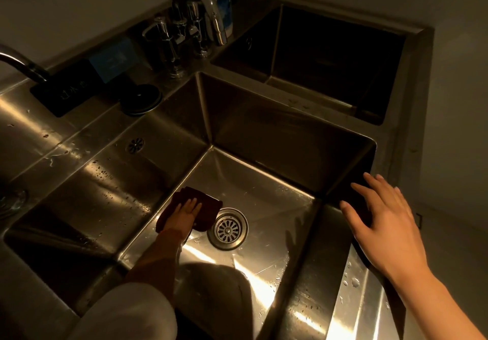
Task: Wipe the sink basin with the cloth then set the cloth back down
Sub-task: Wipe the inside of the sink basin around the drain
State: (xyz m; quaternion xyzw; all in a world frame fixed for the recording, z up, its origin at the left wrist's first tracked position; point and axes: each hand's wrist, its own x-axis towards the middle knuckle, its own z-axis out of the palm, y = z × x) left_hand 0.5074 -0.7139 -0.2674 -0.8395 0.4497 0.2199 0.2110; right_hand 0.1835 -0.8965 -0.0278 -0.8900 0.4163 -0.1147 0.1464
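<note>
The cloth (pixel 196 214) is pressed flat on the basin (pixel 264 194) floor under the straight-fingered left hand (pixel 188 211), just beside the drain (pixel 227 228). The right hand (pixel 380 213), relaxed and holding nothing, is spread over the rim. A loose cloth corner could be dragged onto the strainer and snagged; wet steel could let the cloth slip from under the palm.

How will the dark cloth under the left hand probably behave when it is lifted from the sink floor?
The cloth lies folded and rumpled under the flat left hand, so it is probably soft and would droop when lifted. Water drops dot the sink basin, so it may be damp, a little heavier, and cling slightly to the steel.
</note>
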